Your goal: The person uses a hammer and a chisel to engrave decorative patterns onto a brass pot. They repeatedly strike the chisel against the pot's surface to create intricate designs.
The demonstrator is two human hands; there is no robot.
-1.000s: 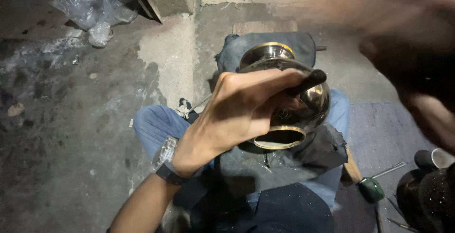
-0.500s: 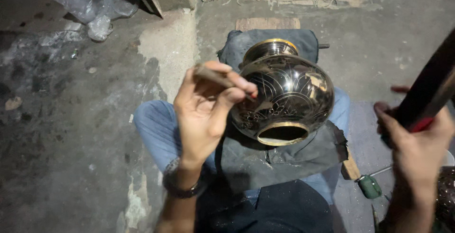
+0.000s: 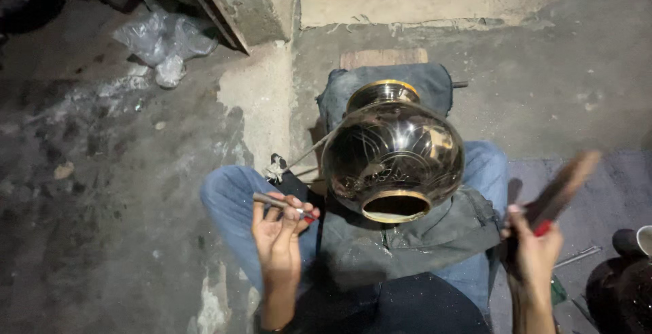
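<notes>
Engraved brass vase (image 3: 392, 154) lies unheld on cloth across my lap, mouth toward me. Left hand (image 3: 278, 233) pinches thin graver (image 3: 277, 203); right hand (image 3: 533, 252) grips blurred mallet (image 3: 562, 186). Vase could roll off.

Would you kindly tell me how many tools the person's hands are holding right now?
2: a thin metal tool in the left hand, and a blurred, wooden mallet-like tool in the right hand. Others may lie hidden nearby.
</notes>
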